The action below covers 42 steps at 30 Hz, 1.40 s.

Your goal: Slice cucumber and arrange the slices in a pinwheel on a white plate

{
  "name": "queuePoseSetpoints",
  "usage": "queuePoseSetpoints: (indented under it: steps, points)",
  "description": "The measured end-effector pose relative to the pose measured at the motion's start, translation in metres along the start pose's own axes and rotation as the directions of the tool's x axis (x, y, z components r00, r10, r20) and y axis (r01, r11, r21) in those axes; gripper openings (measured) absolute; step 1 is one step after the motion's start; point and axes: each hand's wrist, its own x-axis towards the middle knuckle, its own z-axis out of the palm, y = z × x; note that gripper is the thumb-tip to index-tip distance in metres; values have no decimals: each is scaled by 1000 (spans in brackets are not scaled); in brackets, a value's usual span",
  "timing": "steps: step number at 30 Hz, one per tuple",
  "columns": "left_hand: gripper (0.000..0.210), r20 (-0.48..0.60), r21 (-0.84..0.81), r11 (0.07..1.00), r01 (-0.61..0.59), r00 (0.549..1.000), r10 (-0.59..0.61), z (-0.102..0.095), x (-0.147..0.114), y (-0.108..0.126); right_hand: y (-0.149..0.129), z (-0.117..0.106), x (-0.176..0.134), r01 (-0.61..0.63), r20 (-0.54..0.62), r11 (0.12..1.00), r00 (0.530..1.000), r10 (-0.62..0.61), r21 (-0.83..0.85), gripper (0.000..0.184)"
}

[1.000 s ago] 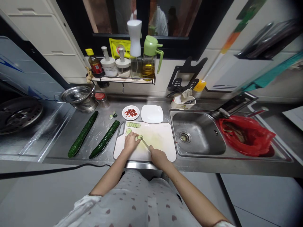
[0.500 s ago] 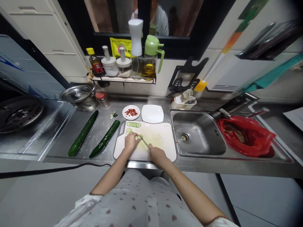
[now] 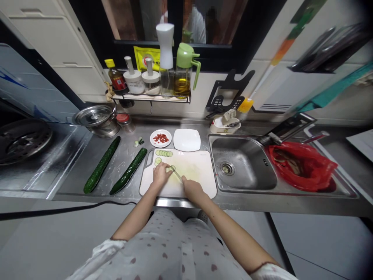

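And here's the right hand (image 3: 192, 190), grip closed round the handle of a small knife (image 3: 177, 175), blade angled toward the left hand (image 3: 161, 174)! The left grip is narrow, fingertips right at a pale cucumber slice (image 3: 172, 168); whether they pinch or merely press, I can't tell.

That slice lies on the white cutting board (image 3: 201, 171), mid-board, with the blade's tip at it. Fine knife work is the step in hand, I'd judge, and the next stroke calls for a steady slice and fingertips tucked clear of the edge.

Up in the board's far left corner, a neat overlapping row of cucumber slices (image 3: 164, 153)! More slices (image 3: 157, 160) lie just beyond the left hand. Two long cucumbers (image 3: 101, 165) (image 3: 128, 172) lie left of the board on the steel table (image 3: 71, 175).

Now the lettering: the yellow packet (image 3: 140, 58) carries dark print, the sauce bottle (image 3: 118, 83) a red label, the board a faint corner mark; none is readable.
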Motion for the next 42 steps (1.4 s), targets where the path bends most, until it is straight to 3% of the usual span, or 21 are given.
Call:
queuePoseSetpoints:
  steps: [9,29,42]
  points:
    - [24,7,17,1000,2,1000,-2,-2,-1,2,5,-3,4,29,-31,995,999,-32,-94,37]
    - [25,-5,-1,1000,4,1000,-4,-2,-1,3,22,-29,15,123,36,969,992,-118,-212,39]
    - [25,-5,7,1000,-5,1000,5,-4,-4,4,31,-9,4,78,28,983,997,-74,-165,37]
